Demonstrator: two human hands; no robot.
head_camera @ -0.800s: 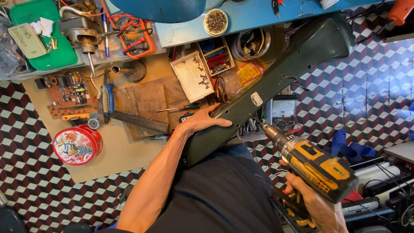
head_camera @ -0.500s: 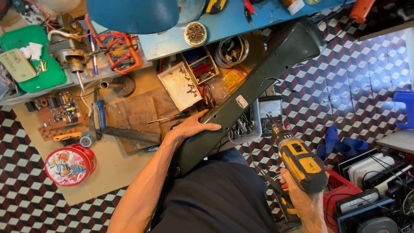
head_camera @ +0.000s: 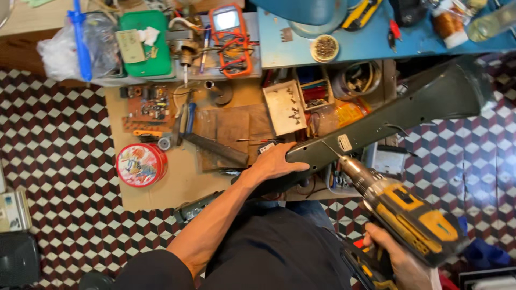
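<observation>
**Hands steadying a long dark panel under a cordless drill**

Seen from above, nearest at five o'clock, the right hand [head_camera: 400, 263] was closed around the grip of a yellow-and-black cordless drill [head_camera: 408, 217], its tip touching the long dark panel [head_camera: 387, 121]. At centre, the left hand [head_camera: 274, 164] lay spread, palm down, fingers curled over the panel's lower end. The panel ran diagonally from centre toward two o'clock. At nine o'clock sat a round red tin [head_camera: 141, 165] on a brown board. Farther off, at twelve o'clock, an orange multimeter [head_camera: 230, 33] rested beside a green tray [head_camera: 144, 44].
</observation>
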